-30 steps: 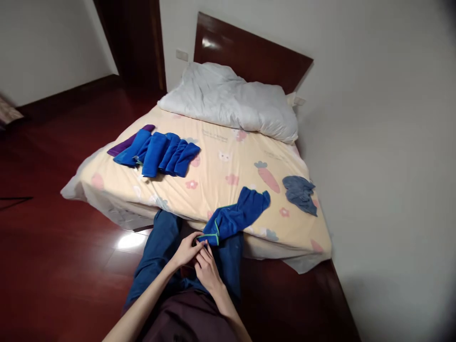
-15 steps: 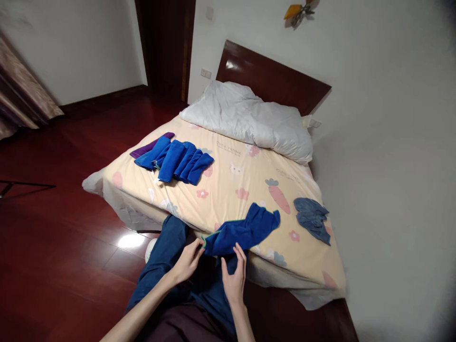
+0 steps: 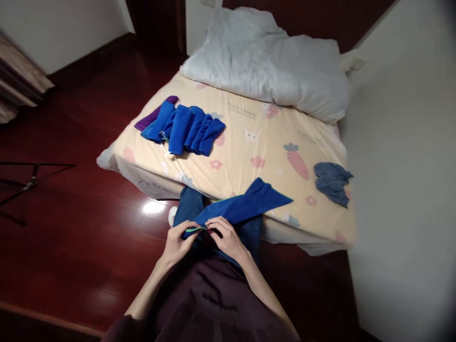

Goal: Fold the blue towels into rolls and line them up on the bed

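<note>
A blue towel [image 3: 245, 204] with a green edge stretches from my lap onto the near side of the bed. My left hand [image 3: 178, 242] pinches its near end at the green-trimmed border. Close beside it, my right hand [image 3: 226, 240] grips the same end between thumb and fingers. The towel's far end lies flat on the sheet and tapers to a corner on the right. Several folded blue towels [image 3: 181, 128] lie in a row on the left of the bed, with a purple towel [image 3: 149, 118] at the end of the row.
A crumpled grey-blue cloth [image 3: 332, 183] rests near the bed's right edge. The bed's patterned sheet [image 3: 235, 147] spreads in front of me, with a white quilt [image 3: 263, 61] heaped at the head. A black metal stand [image 3: 33, 178] stands on the floor at left.
My right hand has come left to the towel's near end and now grips it beside my left hand. The towel's near end is drawn closer to me. The view has tilted down.
</note>
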A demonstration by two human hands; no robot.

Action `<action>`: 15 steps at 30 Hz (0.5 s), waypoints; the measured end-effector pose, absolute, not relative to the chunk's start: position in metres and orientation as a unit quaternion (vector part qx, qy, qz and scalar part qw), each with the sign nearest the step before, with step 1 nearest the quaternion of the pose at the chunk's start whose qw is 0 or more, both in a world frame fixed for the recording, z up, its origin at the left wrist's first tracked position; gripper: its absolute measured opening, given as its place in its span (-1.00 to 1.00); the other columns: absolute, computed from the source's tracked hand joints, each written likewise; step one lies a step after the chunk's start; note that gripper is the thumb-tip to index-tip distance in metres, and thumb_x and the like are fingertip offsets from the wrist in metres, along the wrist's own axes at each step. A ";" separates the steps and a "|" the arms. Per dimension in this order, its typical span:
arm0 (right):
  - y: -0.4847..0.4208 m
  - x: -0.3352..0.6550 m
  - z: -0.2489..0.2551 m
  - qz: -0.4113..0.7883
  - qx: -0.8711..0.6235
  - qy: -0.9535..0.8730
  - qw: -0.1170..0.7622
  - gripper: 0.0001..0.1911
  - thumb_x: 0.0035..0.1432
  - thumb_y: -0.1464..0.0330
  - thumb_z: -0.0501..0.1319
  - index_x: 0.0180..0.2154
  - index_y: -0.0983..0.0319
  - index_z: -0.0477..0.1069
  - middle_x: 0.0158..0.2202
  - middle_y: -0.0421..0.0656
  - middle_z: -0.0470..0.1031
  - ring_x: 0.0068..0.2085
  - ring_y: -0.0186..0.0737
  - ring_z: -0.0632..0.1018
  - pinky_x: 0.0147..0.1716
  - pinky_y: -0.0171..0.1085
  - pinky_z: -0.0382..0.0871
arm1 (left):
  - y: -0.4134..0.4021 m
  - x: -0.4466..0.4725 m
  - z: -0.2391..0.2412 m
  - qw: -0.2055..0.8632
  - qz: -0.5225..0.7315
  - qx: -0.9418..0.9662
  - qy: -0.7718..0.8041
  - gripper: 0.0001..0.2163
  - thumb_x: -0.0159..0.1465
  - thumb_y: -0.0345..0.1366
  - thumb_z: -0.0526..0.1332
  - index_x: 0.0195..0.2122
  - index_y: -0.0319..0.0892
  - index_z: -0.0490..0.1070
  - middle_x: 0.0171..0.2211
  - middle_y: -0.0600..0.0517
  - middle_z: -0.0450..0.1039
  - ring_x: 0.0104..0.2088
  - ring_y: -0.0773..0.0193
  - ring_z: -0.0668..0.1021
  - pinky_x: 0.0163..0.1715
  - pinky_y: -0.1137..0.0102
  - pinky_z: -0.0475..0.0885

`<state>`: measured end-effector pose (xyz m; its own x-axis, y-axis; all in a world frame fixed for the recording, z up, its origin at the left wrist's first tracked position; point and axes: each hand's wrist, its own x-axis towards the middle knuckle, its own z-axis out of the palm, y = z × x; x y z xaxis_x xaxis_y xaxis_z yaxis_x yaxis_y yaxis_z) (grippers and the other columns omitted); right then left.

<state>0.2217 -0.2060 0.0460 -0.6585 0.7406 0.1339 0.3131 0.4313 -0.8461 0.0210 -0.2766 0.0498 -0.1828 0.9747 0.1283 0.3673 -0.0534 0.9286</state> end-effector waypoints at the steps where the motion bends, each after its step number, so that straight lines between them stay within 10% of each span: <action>1: -0.206 0.218 0.054 0.446 -0.316 -0.797 0.258 -0.86 0.34 0.49 0.19 -0.15 0.19 0.49 0.05 -0.05 0.57 0.12 -0.15 0.53 0.18 -0.10 0.38 | -0.276 0.013 0.057 0.308 0.487 0.575 0.581 -0.89 0.33 -0.30 0.28 -0.23 -0.16 0.60 -0.33 -0.01 0.62 -0.34 0.26 0.61 -0.27 0.43 0.49; 5: -0.196 0.205 0.076 0.520 -0.226 -0.798 0.207 -0.94 0.32 0.46 0.23 -0.18 0.21 0.46 0.10 -0.03 0.56 0.23 -0.15 0.48 0.27 -0.09 0.31 | -0.271 -0.013 0.088 0.278 0.514 0.682 0.439 -0.82 0.36 -0.39 0.24 -0.13 -0.10 0.64 -0.52 0.07 0.44 -0.51 0.36 0.45 -0.48 0.48 0.35; 15: -0.171 0.176 0.092 0.567 -0.145 -0.803 0.112 -0.82 0.24 0.45 0.30 -0.10 0.24 0.52 -0.20 -0.18 0.50 -0.26 -0.36 0.50 -0.18 -0.37 0.43 | -0.296 -0.061 0.109 0.297 0.418 0.778 0.363 -0.57 0.34 -0.41 0.20 0.16 0.17 0.51 -0.55 0.14 0.35 -0.59 0.35 0.41 -0.55 0.43 0.44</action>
